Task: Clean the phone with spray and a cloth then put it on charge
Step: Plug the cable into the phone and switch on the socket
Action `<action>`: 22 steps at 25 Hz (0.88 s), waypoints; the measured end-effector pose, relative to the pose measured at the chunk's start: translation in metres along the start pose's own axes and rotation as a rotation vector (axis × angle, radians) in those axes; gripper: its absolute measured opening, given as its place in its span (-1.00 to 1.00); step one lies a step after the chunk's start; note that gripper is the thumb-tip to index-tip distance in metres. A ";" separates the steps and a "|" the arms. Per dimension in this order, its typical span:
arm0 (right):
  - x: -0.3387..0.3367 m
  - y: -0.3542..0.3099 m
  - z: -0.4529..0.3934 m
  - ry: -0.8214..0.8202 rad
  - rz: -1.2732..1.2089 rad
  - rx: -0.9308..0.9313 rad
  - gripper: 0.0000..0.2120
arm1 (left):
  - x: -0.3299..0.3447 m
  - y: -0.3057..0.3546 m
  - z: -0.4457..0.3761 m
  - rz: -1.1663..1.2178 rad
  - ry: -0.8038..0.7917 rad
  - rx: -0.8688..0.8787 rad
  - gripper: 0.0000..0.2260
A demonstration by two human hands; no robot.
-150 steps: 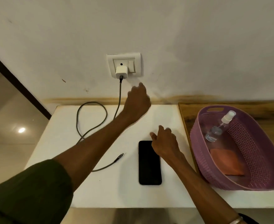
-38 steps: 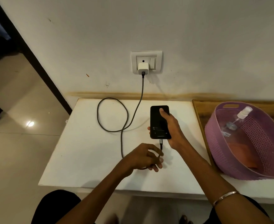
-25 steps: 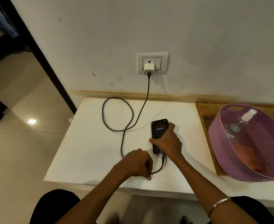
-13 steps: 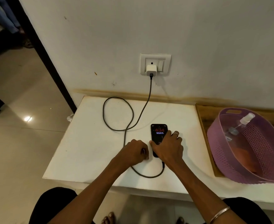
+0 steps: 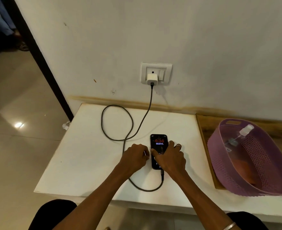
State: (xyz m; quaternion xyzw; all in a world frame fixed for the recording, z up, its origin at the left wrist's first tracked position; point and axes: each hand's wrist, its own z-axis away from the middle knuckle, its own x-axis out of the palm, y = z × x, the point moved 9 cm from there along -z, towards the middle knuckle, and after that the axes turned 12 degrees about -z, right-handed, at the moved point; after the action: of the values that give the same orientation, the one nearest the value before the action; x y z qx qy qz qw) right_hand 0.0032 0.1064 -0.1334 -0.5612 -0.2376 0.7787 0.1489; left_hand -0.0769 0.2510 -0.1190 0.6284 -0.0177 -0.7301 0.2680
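Observation:
The black phone (image 5: pixel 159 143) lies flat on the white table (image 5: pixel 87 163) with its screen lit. A dark cable (image 5: pixel 117 140) runs from its near end in loops up to the white charger (image 5: pixel 152 79) in the wall socket. My right hand (image 5: pixel 171 158) covers the phone's lower right part, thumb on one edge and fingers on the other. My left hand (image 5: pixel 135 156) is curled against the phone's left edge with nothing visible in it. The spray bottle (image 5: pixel 240 135) and orange cloth (image 5: pixel 243 170) lie in the purple basket (image 5: pixel 253 188).
The basket stands on a wooden board (image 5: pixel 203 127) at the table's right. A dark door frame (image 5: pixel 42 60) and tiled floor lie to the left. The wall runs right behind the table.
The phone went from held up in my right hand down flat onto the table, with the cable plugged in and the screen lit. My left hand let go of the cable and moved to the phone's left edge.

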 end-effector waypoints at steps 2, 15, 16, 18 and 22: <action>-0.013 0.005 -0.010 -0.037 -0.029 0.042 -0.15 | -0.002 -0.001 -0.001 -0.017 0.026 -0.001 -0.87; -0.128 -0.156 -0.073 0.183 0.177 -0.472 -0.33 | -0.079 -0.026 0.007 0.119 0.494 -0.150 -0.94; -0.125 -0.165 -0.074 0.188 0.212 -0.492 -0.32 | -0.084 -0.029 0.008 0.142 0.519 -0.170 -0.96; -0.117 -0.178 -0.079 0.181 0.267 -0.504 -0.28 | -0.088 -0.033 0.008 0.173 0.545 -0.195 -0.96; -0.106 -0.183 -0.096 0.160 0.350 -0.432 -0.13 | -0.089 -0.042 0.008 0.213 0.590 -0.219 -0.84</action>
State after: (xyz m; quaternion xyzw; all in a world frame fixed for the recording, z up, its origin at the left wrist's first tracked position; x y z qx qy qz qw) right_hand 0.1224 0.2274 0.0258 -0.6720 -0.2851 0.6771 -0.0926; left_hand -0.0942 0.3214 -0.0519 0.7747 0.0738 -0.4822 0.4023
